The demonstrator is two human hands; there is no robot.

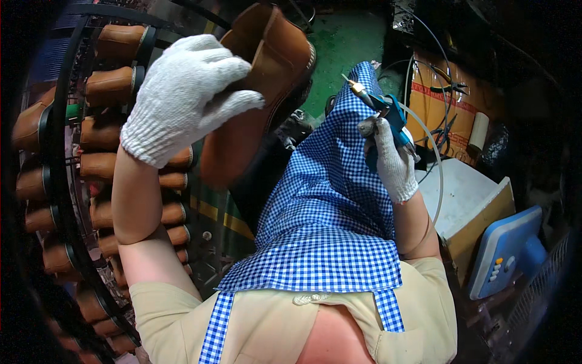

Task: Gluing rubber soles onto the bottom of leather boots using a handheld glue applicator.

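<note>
My gloved left hand (191, 94) overlaps the brown boot (279, 76) at upper centre, thumb and forefinger spread apart; I cannot tell whether the other fingers grip it. My gloved right hand (394, 161), right of centre, is wrapped round a teal tool (396, 118), its tip clear of the leather. Working neatly probably means steadying the boot first, then guiding the tip lightly. Red printing on the cardboard (433, 112), upper right, is too small to read surely.

green floor (348, 45) | left: black rack (59, 133) | right: brown carton (464, 118), blue fan base (500, 242) | light: upper right dim
</note>
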